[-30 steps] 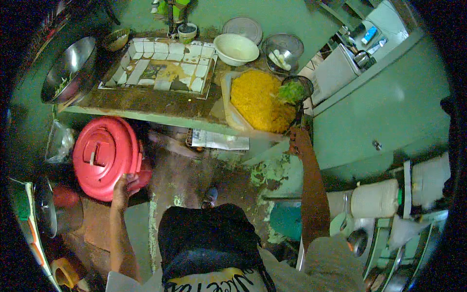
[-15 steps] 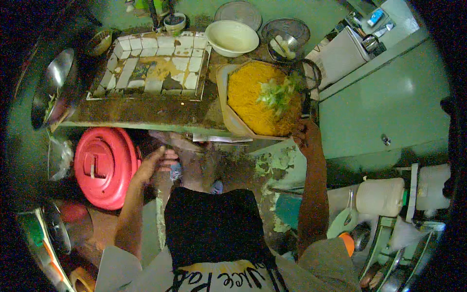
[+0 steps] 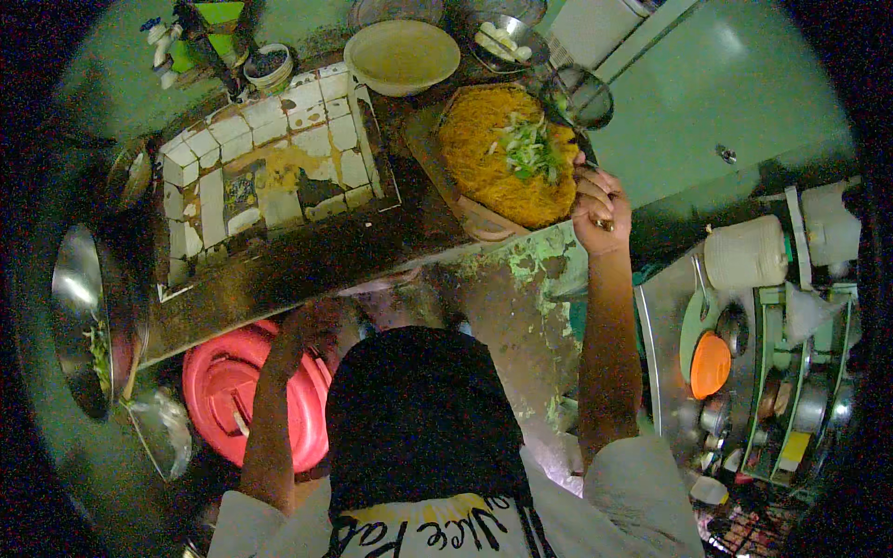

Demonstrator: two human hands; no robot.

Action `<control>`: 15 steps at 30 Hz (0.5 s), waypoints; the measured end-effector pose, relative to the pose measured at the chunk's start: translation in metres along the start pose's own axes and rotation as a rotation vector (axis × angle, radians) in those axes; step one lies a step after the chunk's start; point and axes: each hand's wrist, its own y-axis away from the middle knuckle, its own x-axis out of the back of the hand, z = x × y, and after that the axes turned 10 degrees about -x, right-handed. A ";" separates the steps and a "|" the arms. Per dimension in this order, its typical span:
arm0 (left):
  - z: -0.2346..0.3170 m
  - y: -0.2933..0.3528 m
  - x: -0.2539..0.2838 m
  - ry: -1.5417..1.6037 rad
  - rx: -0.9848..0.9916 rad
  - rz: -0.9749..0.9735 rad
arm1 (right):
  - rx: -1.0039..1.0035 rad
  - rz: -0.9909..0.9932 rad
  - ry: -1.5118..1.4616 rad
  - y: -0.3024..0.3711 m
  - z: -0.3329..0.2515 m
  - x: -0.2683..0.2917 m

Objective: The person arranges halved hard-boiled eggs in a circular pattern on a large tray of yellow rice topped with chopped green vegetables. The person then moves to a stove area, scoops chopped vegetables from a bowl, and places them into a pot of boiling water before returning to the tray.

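My right hand [image 3: 603,212] is at the right edge of a heap of shredded orange-yellow food [image 3: 502,158]. Its fingers are curled closed, and a small shiny bit shows at the palm; what they grip is not clear. Chopped pale-green vegetable [image 3: 528,149] lies on the heap, which sits on an angular tray with a beige rim [image 3: 488,223]. My left hand [image 3: 314,327] hangs in shadow below the counter edge, over a red round lid [image 3: 233,386]. Its fingers are too dark and blurred to read.
A white-tiled basin [image 3: 270,181] is set in the counter at left. Behind the tray stand a cream bowl [image 3: 402,58], a metal bowl with pale pieces [image 3: 502,42] and a dark round-rimmed utensil [image 3: 581,96]. A wok [image 3: 79,316] with greens is far left; shelves [image 3: 800,372] stand right.
The view has turned, tilting the counter. My right hand has moved from the tray's near right corner up along its right side, fingers now curled. My left hand has gone into shadow.
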 end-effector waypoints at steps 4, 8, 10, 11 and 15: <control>0.008 -0.012 0.015 0.013 0.077 -0.066 | 0.056 0.013 0.122 0.001 0.007 -0.018; 0.036 -0.055 0.005 -0.022 0.113 -0.154 | 0.124 -0.025 0.155 -0.001 0.015 -0.046; 0.054 -0.067 -0.009 -0.030 0.130 -0.195 | 0.142 0.043 0.201 -0.002 0.023 -0.056; 0.063 -0.071 -0.014 -0.028 0.130 -0.205 | 0.174 0.069 0.168 -0.001 0.038 -0.069; 0.079 -0.088 -0.023 -0.046 0.167 -0.217 | 0.207 0.252 0.299 0.022 0.036 -0.047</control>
